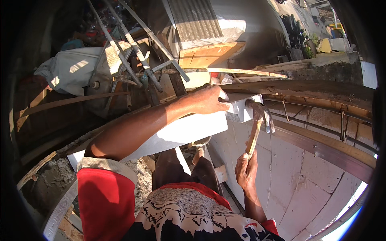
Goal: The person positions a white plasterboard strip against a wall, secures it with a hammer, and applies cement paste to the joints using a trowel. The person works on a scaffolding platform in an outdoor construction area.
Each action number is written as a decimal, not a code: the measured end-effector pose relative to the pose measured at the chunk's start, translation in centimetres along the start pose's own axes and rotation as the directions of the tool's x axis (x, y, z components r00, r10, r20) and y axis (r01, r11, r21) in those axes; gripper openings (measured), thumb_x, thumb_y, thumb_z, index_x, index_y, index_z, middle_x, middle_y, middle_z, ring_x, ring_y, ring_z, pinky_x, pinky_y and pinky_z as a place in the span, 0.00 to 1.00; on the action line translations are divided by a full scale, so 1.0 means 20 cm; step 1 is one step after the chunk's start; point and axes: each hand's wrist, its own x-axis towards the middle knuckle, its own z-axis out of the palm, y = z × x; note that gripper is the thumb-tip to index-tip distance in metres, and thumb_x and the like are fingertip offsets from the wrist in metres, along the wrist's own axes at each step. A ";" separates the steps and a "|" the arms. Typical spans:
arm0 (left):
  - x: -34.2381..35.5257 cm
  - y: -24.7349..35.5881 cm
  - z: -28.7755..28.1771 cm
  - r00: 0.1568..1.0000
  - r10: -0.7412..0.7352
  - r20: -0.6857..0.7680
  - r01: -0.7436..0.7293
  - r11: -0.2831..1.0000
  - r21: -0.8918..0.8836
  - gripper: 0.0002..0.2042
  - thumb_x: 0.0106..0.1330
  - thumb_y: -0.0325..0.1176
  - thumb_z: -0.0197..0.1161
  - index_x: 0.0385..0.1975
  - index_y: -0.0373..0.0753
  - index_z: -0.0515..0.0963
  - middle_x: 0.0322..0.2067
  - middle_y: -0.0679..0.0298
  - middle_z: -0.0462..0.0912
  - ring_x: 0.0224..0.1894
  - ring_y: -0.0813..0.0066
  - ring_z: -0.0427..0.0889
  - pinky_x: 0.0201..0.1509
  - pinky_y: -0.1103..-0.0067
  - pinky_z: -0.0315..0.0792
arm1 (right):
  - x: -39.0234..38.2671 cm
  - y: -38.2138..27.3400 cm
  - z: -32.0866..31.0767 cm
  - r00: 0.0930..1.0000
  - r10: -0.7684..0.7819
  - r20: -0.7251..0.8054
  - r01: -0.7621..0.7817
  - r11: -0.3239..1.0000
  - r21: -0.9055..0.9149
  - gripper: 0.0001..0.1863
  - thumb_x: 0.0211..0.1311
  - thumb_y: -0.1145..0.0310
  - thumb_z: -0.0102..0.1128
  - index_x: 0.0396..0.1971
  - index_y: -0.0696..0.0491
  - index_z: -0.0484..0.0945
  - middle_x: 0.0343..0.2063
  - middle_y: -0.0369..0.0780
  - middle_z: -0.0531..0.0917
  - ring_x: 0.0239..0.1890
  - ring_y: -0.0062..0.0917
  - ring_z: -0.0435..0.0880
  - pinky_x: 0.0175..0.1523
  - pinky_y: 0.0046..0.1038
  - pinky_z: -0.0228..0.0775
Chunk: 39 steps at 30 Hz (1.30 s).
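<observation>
My left hand (210,99) grips the end of a white sheet piece (193,128), which runs diagonally beneath my left forearm and has a folded upright part at its right end. My right hand (247,168) is wrapped round the wooden handle of a claw hammer (261,114), whose dark, worn head is up against the sheet's right end, just right of my left hand. A long timber beam (305,90) runs just beyond both.
Metal bars (140,56) lean at upper left by a pale tarp (68,66). A corrugated sheet (195,22) lies beyond. Rough rubble (138,180) is at lower left. A white panelled surface (293,176) drops away at right, below a wood and metal rail (333,156).
</observation>
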 end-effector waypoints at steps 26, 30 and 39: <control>0.17 0.05 -0.02 0.998 -0.007 0.068 -0.001 0.992 0.128 0.38 0.61 0.56 0.73 0.63 0.32 0.75 0.56 0.47 0.83 0.60 0.54 0.81 0.65 0.68 0.73 | -0.01 0.05 0.05 0.982 -0.031 -0.185 -0.021 0.961 -0.277 0.28 0.81 0.51 0.47 0.66 0.59 0.63 0.21 0.27 0.65 0.21 0.08 0.61 0.24 0.15 0.51; 0.16 0.07 -0.02 0.998 -0.033 0.051 0.025 0.990 0.142 0.35 0.61 0.55 0.72 0.61 0.34 0.77 0.54 0.46 0.83 0.58 0.54 0.82 0.63 0.68 0.74 | -0.05 0.05 0.08 0.959 -0.134 -0.248 0.082 0.975 -0.209 0.23 0.82 0.59 0.46 0.63 0.61 0.63 0.17 0.37 0.71 0.19 0.19 0.71 0.26 0.28 0.65; 0.17 0.06 0.00 1.000 -0.007 0.001 0.007 0.972 0.233 0.34 0.59 0.55 0.73 0.58 0.36 0.80 0.51 0.46 0.85 0.51 0.58 0.85 0.56 0.71 0.77 | 0.01 0.00 0.02 0.984 -0.072 -0.164 0.005 0.927 -0.374 0.21 0.80 0.66 0.48 0.66 0.59 0.64 0.18 0.44 0.74 0.19 0.29 0.74 0.28 0.34 0.68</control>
